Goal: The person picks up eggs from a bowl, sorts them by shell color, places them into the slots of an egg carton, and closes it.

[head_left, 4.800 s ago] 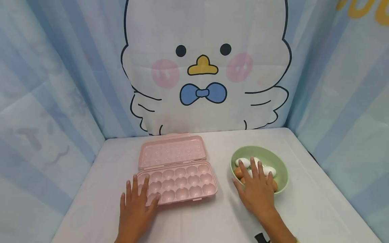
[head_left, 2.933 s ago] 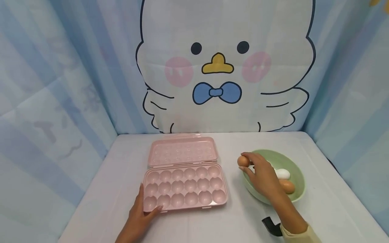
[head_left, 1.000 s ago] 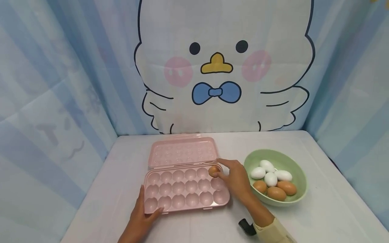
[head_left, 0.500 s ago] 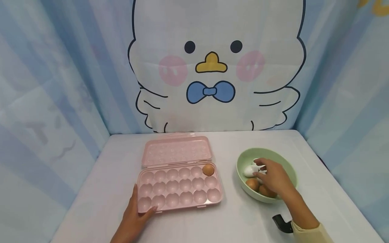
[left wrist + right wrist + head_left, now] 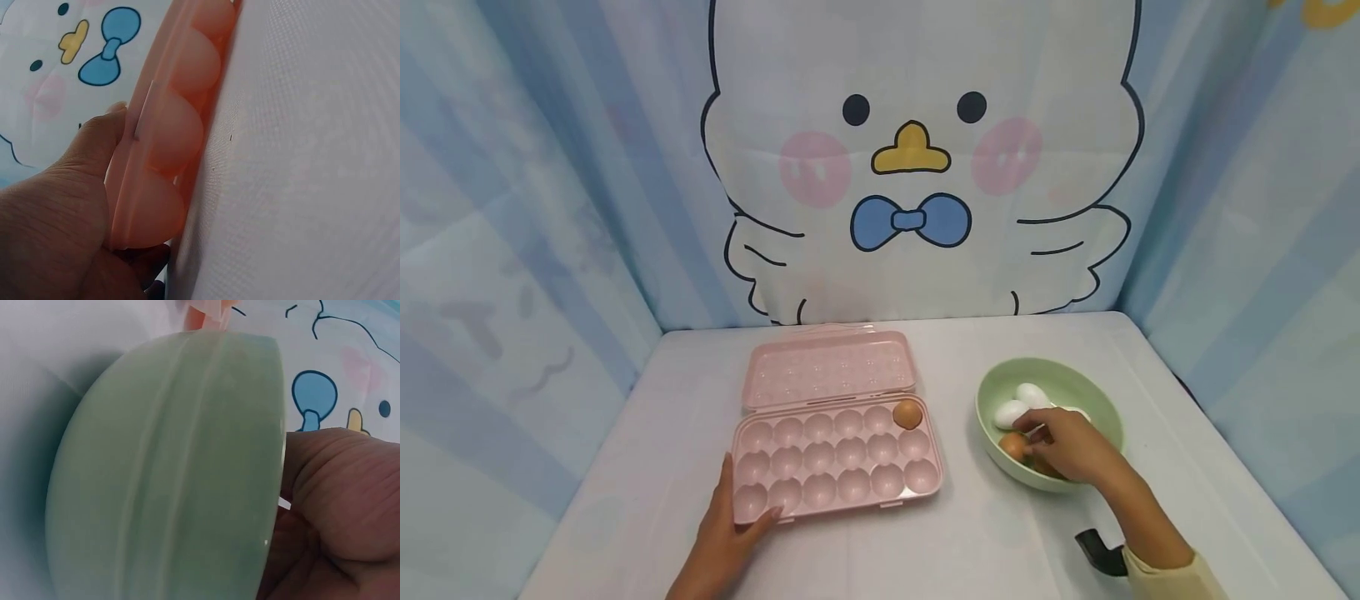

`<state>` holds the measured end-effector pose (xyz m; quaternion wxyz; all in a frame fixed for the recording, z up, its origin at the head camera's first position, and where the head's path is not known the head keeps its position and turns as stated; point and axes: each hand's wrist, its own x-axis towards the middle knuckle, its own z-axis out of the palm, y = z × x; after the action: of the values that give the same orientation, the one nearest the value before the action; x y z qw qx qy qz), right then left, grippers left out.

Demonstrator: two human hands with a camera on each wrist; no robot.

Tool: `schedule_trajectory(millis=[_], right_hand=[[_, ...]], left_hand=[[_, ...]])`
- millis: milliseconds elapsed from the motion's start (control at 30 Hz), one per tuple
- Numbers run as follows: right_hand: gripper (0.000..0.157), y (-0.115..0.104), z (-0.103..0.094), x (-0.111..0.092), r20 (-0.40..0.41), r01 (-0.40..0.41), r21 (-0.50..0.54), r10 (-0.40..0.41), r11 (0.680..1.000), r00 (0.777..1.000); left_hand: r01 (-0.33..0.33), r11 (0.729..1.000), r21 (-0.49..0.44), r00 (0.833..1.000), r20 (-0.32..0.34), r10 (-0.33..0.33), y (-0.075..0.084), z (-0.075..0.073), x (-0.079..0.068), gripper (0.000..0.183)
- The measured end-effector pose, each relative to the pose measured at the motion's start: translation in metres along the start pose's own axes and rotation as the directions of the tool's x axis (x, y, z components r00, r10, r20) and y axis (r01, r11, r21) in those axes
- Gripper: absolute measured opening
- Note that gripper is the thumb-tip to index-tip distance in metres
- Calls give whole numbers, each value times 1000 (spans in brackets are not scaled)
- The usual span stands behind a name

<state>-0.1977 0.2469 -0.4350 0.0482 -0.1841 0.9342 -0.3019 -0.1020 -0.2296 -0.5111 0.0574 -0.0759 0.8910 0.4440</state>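
My left hand [image 5: 722, 537] grips the near left corner of a pink egg carton [image 5: 820, 458], thumb on the front rim and fingers round the left side. In the left wrist view, that hand [image 5: 75, 181] holds the carton [image 5: 169, 131] by its end. One brown egg [image 5: 907, 414] sits in the carton's back right cup. My right hand [image 5: 1075, 442] is inside the green bowl [image 5: 992, 387], its curled fingers and thumb round a brown egg [image 5: 1013, 446]. White eggs [image 5: 1011, 414] lie beside it; the hand hides others. The right wrist view shows mostly the bowl's outer wall [image 5: 169, 469].
The carton's lid [image 5: 831, 367] lies folded back behind the cups. A black curved piece [image 5: 1101, 552] juts out beside the right sleeve [image 5: 1172, 579]. Blue and white cloth [image 5: 917, 275] with a cartoon chick stands at the back, and similar cloth closes both sides.
My right hand took a brown egg from the bowl, set it in the carton's back right cup, and returned to the bowl, closing round another. My left hand moved from resting on the carton to gripping it.
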Motion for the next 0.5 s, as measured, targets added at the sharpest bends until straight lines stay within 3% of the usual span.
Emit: schedule_trajectory(millis=[233, 333, 500], right_hand=[[37, -2, 9, 7, 28, 39, -58, -38, 998, 999], [40, 0, 15, 11, 25, 121, -120, -119, 985, 993], [32, 2, 20, 13, -6, 244, -191, -249, 951, 968]], left_hand=[[15, 1000, -1, 1000, 2, -15, 1, 0, 0, 124], [6, 1000, 0, 1000, -3, -6, 0, -1, -1, 123], [19, 1000, 5, 1000, 2, -19, 0, 0, 2, 124]])
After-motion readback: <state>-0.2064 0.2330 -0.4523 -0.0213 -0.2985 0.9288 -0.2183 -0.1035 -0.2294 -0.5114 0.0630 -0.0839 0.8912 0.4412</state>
